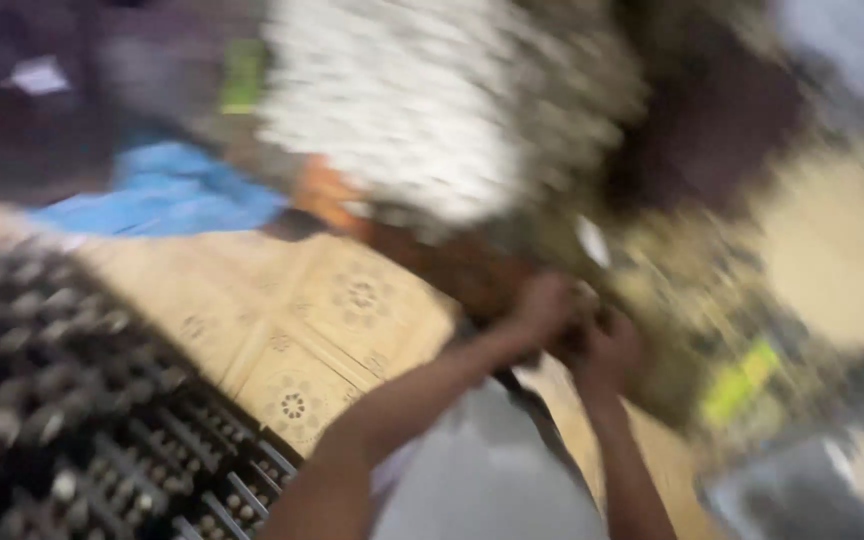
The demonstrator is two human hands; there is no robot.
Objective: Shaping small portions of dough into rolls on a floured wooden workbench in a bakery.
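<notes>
The view is heavily blurred by motion. My left hand [544,308] and my right hand [607,350] meet close together just right of the middle, both forearms reaching up from the bottom edge. The fingers of both hands curl inward around something small and dark between them, but the blur hides what it is and how firmly I grip it. Just above my hands lies a brown, reddish mass [452,265], touching or nearly so. Beneath is a patterned tan floor [302,320]. A dark studded rack [62,400] sits lower left, blue cloth [167,190] beyond.
</notes>
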